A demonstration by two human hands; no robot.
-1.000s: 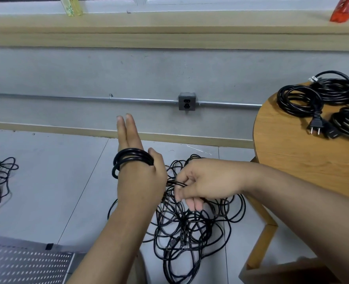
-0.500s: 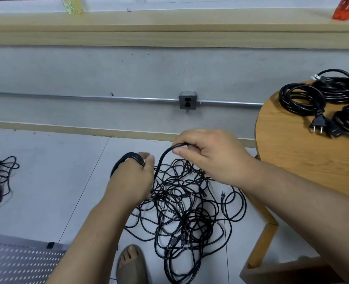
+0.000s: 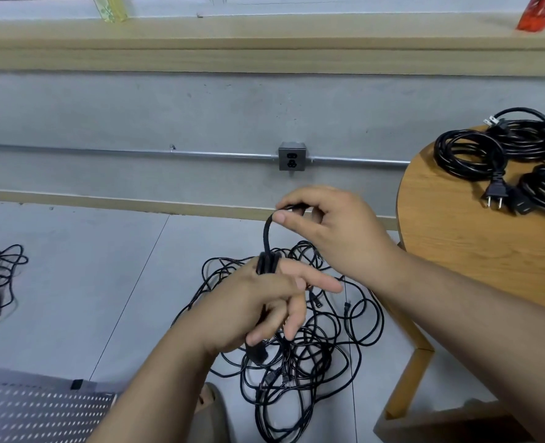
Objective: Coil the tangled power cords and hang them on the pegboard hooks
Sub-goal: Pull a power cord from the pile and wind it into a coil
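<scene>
Wooden table [image 3: 472, 244] stood right, pegboard [image 3: 34, 410] lower left, tangled power cords [image 3: 296, 350] heaped on the floor [image 3: 89, 266] between. Left hand [image 3: 258, 302] gripped a small coil [image 3: 266, 263]; right hand [image 3: 332, 231] pinched its free strand [image 3: 267, 231] above. Drawing slack gently, in equal loops, seemed best.

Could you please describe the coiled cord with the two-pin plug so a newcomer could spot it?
Find the round wooden table on the right, which carries several coiled black cords. The one meant is the leftmost coil, nearest the table's left edge. Only its plug lies out on bare wood, two pins pointing toward the viewer.
</scene>
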